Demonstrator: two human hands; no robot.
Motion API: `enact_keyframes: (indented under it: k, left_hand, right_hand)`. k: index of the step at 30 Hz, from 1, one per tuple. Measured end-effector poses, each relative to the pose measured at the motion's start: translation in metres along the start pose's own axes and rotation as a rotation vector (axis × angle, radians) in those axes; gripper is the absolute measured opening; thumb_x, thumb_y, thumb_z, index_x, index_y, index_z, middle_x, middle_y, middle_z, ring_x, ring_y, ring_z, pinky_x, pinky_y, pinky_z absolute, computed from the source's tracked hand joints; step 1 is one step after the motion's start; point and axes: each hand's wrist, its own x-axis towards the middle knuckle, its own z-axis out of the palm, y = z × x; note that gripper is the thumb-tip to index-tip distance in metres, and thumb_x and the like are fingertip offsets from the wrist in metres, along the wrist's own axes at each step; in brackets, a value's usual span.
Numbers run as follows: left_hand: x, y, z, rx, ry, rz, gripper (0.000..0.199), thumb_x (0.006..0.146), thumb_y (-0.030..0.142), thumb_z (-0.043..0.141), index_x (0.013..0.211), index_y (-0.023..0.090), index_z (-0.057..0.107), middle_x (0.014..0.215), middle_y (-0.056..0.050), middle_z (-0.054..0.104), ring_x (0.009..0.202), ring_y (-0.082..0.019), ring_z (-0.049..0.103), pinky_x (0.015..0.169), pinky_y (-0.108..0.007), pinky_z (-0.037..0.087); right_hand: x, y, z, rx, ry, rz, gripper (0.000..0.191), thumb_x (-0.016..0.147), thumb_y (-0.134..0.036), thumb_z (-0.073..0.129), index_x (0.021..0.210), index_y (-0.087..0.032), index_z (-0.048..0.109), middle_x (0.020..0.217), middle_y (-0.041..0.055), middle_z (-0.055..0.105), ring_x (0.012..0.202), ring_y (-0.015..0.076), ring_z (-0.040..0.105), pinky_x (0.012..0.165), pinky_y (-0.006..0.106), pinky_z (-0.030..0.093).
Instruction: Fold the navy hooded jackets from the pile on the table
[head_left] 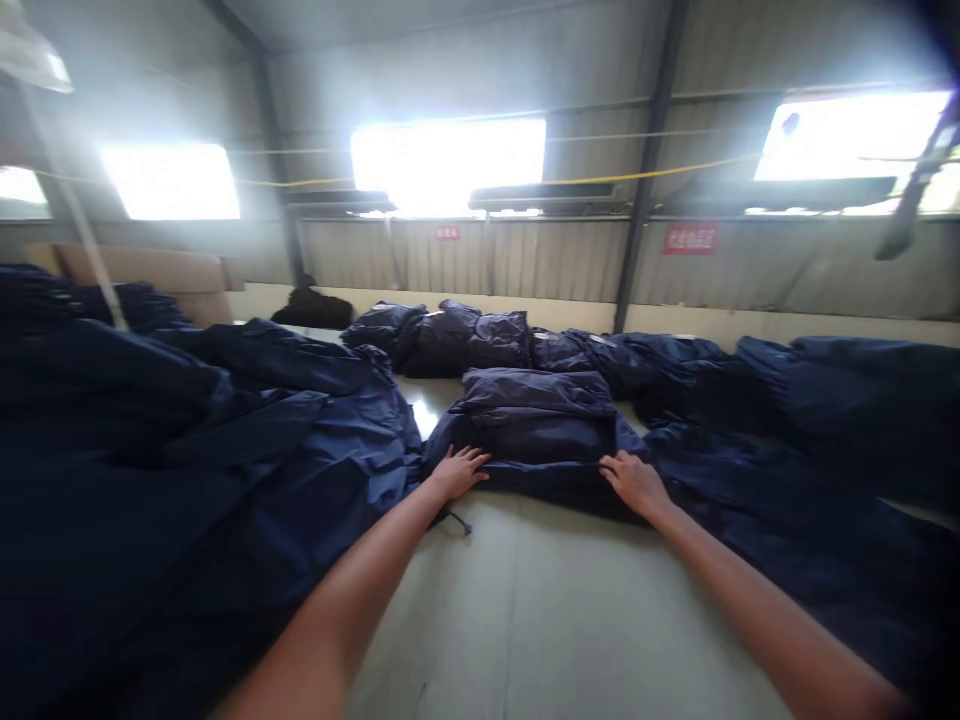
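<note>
A dark navy garment [547, 440], which looks like a jacket, lies partly folded on the pale table in front of me. Its far part forms a thick, creased bundle. My left hand [459, 473] is closed on the near left of its front fold, fingers pointing inward. At the right end of that same fold, my right hand [636, 484] pinches the cloth between thumb and bent fingers. The fold runs nearly straight between both hands. A short dark cord [459, 522] lies on the table below my left hand.
Large heaps of navy garments [300, 470] cover the left side, with more navy garments [757, 470] on the right. Folded navy bundles [499, 340] line the far side. The pale tabletop [555, 610] shows between my arms. Cardboard boxes [142, 270] stand at the back left.
</note>
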Motion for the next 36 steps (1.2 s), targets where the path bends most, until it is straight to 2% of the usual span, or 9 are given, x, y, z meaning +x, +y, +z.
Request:
enact_keyframes:
  k: [5, 9, 17, 20, 23, 27, 30, 33, 36]
  left_hand:
    - [-0.005, 0.010, -0.020, 0.006, -0.012, -0.063, 0.073, 0.098, 0.044, 0.068, 0.164, 0.024, 0.042, 0.167, -0.019, 0.044, 0.159, -0.041, 0.031, 0.129, -0.067, 0.019]
    - [-0.072, 0.016, -0.027, 0.012, 0.019, -0.008, 0.084, 0.096, 0.042, 0.071, 0.168, 0.028, 0.031, 0.170, -0.013, 0.041, 0.162, -0.034, 0.026, 0.132, -0.060, 0.012]
    - [-0.332, -0.051, -0.072, 0.294, 0.307, -0.484, 0.074, 0.099, 0.052, 0.061, 0.165, 0.025, 0.040, 0.174, -0.018, 0.031, 0.165, -0.042, 0.010, 0.126, -0.072, -0.009]
    - [-0.410, -0.089, -0.093, 0.179, 0.399, -0.723, 0.066, 0.096, 0.043, 0.061, 0.157, 0.021, 0.050, 0.163, -0.023, 0.048, 0.157, -0.046, 0.031, 0.123, -0.076, 0.010]
    - [-0.469, -0.117, -0.111, -0.029, 0.554, -0.903, 0.043, 0.095, 0.030, 0.052, 0.135, 0.019, 0.066, 0.130, -0.020, 0.072, 0.129, -0.041, 0.063, 0.113, -0.062, 0.041]
    - [-0.520, -0.126, -0.116, -0.109, 0.744, -1.009, 0.039, 0.099, 0.024, 0.032, 0.121, 0.019, 0.063, 0.103, -0.012, 0.074, 0.103, -0.030, 0.073, 0.092, -0.043, 0.055]
    - [-0.543, -0.114, -0.094, -0.209, 0.828, -1.008, 0.036, 0.100, 0.029, 0.026, 0.111, 0.022, 0.060, 0.085, -0.005, 0.067, 0.084, -0.025, 0.071, 0.078, -0.036, 0.056]
    - [-0.557, -0.096, -0.065, -0.367, 0.881, -0.961, 0.034, 0.100, 0.041, 0.028, 0.101, 0.024, 0.057, 0.075, -0.001, 0.058, 0.072, -0.023, 0.065, 0.069, -0.033, 0.055]
    - [-0.563, -0.085, -0.049, -0.458, 0.833, -0.893, 0.033, 0.097, 0.047, 0.035, 0.103, 0.024, 0.059, 0.083, -0.003, 0.064, 0.082, -0.026, 0.069, 0.079, -0.037, 0.058]
  right_hand:
    - [0.004, -0.004, 0.030, 0.010, -0.047, 0.034, 0.048, 0.105, -0.036, 0.042, 0.145, -0.025, 0.066, 0.142, 0.0213, 0.064, 0.123, 0.0393, 0.068, 0.094, 0.052, 0.055]
    - [-0.015, -0.051, 0.023, 0.023, 0.161, -0.114, 0.048, 0.102, -0.030, 0.045, 0.147, -0.022, 0.062, 0.149, 0.0206, 0.057, 0.131, 0.0371, 0.064, 0.102, 0.050, 0.054]
    - [-0.097, -0.273, -0.017, 0.393, -0.020, -0.726, 0.057, 0.098, -0.019, 0.055, 0.155, -0.024, 0.053, 0.160, 0.0141, 0.051, 0.145, 0.0277, 0.053, 0.119, 0.044, 0.043]
    - [-0.127, -0.362, -0.028, 0.408, -0.054, -0.819, 0.068, 0.096, -0.017, 0.059, 0.162, -0.024, 0.043, 0.171, 0.0156, 0.038, 0.156, 0.0325, 0.040, 0.123, 0.050, 0.037]
    - [-0.150, -0.431, -0.038, 0.438, 0.006, -0.840, 0.065, 0.096, -0.017, 0.061, 0.159, -0.025, 0.047, 0.172, 0.0153, 0.036, 0.161, 0.0356, 0.028, 0.129, 0.058, 0.020]
    - [-0.170, -0.493, -0.049, 0.716, -0.039, -0.775, 0.062, 0.097, -0.024, 0.062, 0.157, -0.024, 0.049, 0.169, 0.0147, 0.041, 0.159, 0.0347, 0.031, 0.130, 0.054, 0.020]
    - [-0.175, -0.529, -0.057, 1.216, -0.321, -0.454, 0.079, 0.090, -0.039, 0.076, 0.159, -0.024, 0.041, 0.159, 0.0138, 0.052, 0.151, 0.0345, 0.044, 0.121, 0.047, 0.040]
    - [-0.175, -0.558, -0.063, 1.626, -0.575, -0.043, 0.072, 0.088, -0.053, 0.077, 0.148, -0.027, 0.047, 0.131, 0.0091, 0.067, 0.123, 0.0276, 0.066, 0.094, 0.038, 0.058]
    - [-0.176, -0.578, -0.066, 1.690, -0.627, 0.069, 0.044, 0.090, -0.050, 0.075, 0.121, -0.025, 0.058, 0.095, 0.0011, 0.068, 0.084, 0.0176, 0.068, 0.067, 0.027, 0.055]
